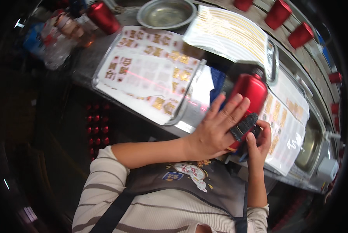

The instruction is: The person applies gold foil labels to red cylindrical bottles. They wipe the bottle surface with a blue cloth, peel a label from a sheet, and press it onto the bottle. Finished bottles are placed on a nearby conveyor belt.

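Note:
A glossy red metal bottle (250,91) lies aslant in front of me, its dark neck pointing away. My left hand (220,126) is laid on the bottle's side, with its fingers stretched out and apart. Dark textured wrapping (244,126) covers one digit of that hand. Near the bottle's lower end, my right hand (259,141) has its thumb and fingers bent around it; the contact is partly hidden. To the left, a metal tray (94,82) carries white sheets (143,91) of gold decals, some spots bare. More decal sheets (278,128) lie to the right.
White sheets with gold lines (228,33) lie at the back beside a metal bowl (166,14). Other red bottles (278,14) stand along the far right. A clear plastic bag (57,50) sits at the left end. A metal basin (310,149) borders the right side.

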A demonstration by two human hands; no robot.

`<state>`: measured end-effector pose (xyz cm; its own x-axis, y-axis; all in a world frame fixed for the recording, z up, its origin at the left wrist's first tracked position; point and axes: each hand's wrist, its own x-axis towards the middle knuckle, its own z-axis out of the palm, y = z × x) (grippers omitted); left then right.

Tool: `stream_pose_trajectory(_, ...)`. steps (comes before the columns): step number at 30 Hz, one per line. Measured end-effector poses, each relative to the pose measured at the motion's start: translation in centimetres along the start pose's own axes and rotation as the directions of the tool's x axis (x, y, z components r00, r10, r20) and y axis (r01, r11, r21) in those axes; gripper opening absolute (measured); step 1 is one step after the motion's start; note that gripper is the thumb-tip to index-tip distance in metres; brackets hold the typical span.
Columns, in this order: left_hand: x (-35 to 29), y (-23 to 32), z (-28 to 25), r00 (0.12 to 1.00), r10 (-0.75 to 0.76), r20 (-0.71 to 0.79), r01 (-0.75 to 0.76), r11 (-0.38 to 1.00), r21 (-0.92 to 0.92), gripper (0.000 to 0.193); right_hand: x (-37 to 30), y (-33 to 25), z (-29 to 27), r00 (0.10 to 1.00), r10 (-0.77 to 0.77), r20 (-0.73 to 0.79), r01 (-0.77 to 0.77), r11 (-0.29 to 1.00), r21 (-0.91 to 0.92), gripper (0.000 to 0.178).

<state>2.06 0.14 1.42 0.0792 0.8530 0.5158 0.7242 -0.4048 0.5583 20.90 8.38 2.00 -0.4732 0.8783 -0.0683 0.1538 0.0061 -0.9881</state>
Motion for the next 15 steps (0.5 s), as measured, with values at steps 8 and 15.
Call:
stream_pose_trajectory(8,-1.2,-2.6,-2.9,0.992,-0.059,0.109,0.081,0.974,-0.21,0.093,0.5,0.1,0.7,0.998,-0.018,0.053,0.013,0.995,0.095,0.06)
stream_pose_trajectory(15,-6.1,-13.9,-13.6,0.509,-0.835,-0.209,0.806,0.548,-0.223,0.018,0.5,-0.7,0.0,0.983,0.166,-0.075,-0.162,0.985,0.068,0.041)
